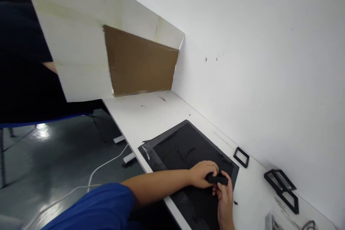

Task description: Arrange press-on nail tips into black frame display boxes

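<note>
One small black piece (221,180) is held between the two hands, just over the black mat (172,147), close to the mat's right-hand corner region. Its long axis seems to run across, from one hand to the other, so neither hand is clearly nearer. The left hand (203,174) has its fingers closed on the left end, and the right hand (225,196) pinches the right end from below and beside. The fingers cover much of it, so I cannot tell its full shape.

Around them, the mat lies on the white table (156,109). To the right of the hands, near the wall (256,50), lies a single black frame (243,152), and farther right a group of black frames (281,190), touching one another. Farther away, a brown cardboard sheet (140,64) covers part of the partition (81,43).
</note>
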A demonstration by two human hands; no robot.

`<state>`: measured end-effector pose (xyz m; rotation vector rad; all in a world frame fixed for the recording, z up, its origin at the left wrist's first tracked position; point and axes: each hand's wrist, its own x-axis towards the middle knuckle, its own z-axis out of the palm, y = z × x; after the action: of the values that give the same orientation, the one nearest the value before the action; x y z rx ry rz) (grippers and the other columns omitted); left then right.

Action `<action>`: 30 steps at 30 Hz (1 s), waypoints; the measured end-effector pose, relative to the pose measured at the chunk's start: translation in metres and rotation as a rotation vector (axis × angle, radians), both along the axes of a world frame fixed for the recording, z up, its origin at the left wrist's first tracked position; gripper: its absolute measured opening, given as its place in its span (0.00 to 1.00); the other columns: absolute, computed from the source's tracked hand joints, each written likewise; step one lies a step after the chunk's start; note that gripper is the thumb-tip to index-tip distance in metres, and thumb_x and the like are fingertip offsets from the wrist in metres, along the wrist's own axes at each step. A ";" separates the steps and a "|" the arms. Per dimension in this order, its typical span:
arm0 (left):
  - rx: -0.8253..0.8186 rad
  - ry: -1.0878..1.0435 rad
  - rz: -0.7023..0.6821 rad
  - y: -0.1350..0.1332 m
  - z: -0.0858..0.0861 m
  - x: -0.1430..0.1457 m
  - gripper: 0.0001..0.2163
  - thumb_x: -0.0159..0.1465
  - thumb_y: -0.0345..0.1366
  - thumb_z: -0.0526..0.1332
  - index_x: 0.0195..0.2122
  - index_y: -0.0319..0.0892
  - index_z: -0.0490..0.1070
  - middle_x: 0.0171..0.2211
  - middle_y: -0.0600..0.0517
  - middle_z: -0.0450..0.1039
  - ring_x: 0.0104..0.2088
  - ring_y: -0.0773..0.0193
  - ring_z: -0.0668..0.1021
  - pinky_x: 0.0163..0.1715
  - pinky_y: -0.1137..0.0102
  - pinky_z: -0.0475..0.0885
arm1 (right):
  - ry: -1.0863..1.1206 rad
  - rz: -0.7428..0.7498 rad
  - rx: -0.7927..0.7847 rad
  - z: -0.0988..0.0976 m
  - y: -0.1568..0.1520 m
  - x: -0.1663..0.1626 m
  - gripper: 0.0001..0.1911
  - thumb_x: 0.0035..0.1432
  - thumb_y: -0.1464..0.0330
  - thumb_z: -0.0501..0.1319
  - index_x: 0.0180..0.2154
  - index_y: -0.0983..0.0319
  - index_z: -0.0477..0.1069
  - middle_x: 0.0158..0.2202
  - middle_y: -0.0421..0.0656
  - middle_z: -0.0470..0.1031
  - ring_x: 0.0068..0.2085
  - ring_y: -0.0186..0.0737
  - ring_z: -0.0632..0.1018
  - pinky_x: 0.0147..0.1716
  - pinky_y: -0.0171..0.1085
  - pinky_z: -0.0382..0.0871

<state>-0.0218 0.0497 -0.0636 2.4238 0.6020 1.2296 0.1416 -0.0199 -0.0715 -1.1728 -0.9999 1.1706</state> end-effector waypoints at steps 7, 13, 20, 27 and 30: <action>0.017 0.102 -0.008 0.003 0.006 -0.010 0.10 0.63 0.43 0.61 0.43 0.45 0.70 0.45 0.48 0.79 0.47 0.60 0.80 0.50 0.67 0.72 | -0.104 -0.040 0.062 -0.008 -0.003 0.000 0.29 0.61 0.53 0.59 0.58 0.60 0.60 0.30 0.40 0.75 0.29 0.38 0.73 0.29 0.37 0.69; -0.008 0.181 0.038 0.000 0.004 -0.011 0.12 0.62 0.40 0.61 0.46 0.47 0.71 0.48 0.49 0.78 0.48 0.57 0.79 0.49 0.65 0.69 | -0.246 -0.103 0.128 -0.013 0.001 0.003 0.33 0.58 0.53 0.62 0.60 0.62 0.61 0.31 0.40 0.75 0.29 0.38 0.73 0.33 0.39 0.70; -0.062 0.255 0.091 -0.005 -0.003 -0.012 0.19 0.58 0.32 0.62 0.52 0.47 0.68 0.53 0.49 0.76 0.54 0.56 0.76 0.54 0.63 0.67 | -0.266 -0.075 0.179 -0.009 0.003 0.002 0.38 0.56 0.53 0.65 0.63 0.61 0.60 0.46 0.49 0.78 0.42 0.46 0.79 0.42 0.43 0.72; -0.096 0.276 0.117 -0.003 -0.005 -0.013 0.16 0.61 0.31 0.62 0.50 0.45 0.70 0.50 0.48 0.76 0.52 0.56 0.76 0.54 0.57 0.70 | -0.247 -0.125 0.161 -0.018 0.012 0.011 0.35 0.54 0.51 0.67 0.58 0.60 0.64 0.33 0.42 0.78 0.32 0.44 0.77 0.37 0.44 0.72; -0.103 0.254 0.113 0.000 -0.008 -0.014 0.14 0.68 0.40 0.61 0.52 0.40 0.71 0.51 0.47 0.74 0.52 0.57 0.76 0.55 0.55 0.73 | -0.225 -0.110 0.148 -0.023 0.015 0.015 0.35 0.55 0.51 0.66 0.59 0.61 0.65 0.31 0.40 0.78 0.30 0.42 0.77 0.35 0.44 0.73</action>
<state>-0.0353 0.0495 -0.0712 2.5060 0.8625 0.9113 0.1566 -0.0052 -0.0940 -1.2424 -1.1557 0.8758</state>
